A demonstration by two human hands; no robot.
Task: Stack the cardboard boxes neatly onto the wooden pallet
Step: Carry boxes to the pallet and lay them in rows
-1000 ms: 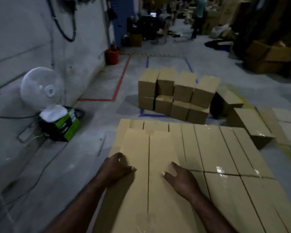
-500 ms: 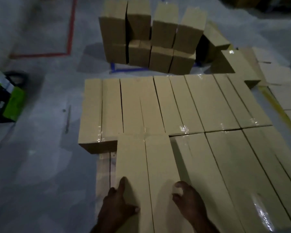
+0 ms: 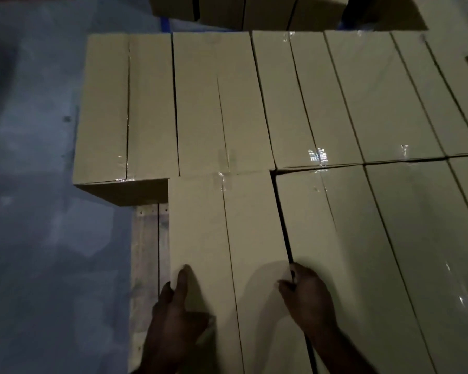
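Resting on the pallet beside its bare left edge, the box is gripped at one side by the left hand and at the other by the right hand.

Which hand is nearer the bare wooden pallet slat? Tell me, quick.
Left. The left hand grips the tan cardboard box beside the bare wooden pallet slat; the right hand is across the box, fingers at its far edge.

HEAD CAMERA, wide-angle | looks forward and steeply down onto tan taped cardboard boxes | near: left hand and right hand enter at the bottom edge | grey concrete floor fills the left side
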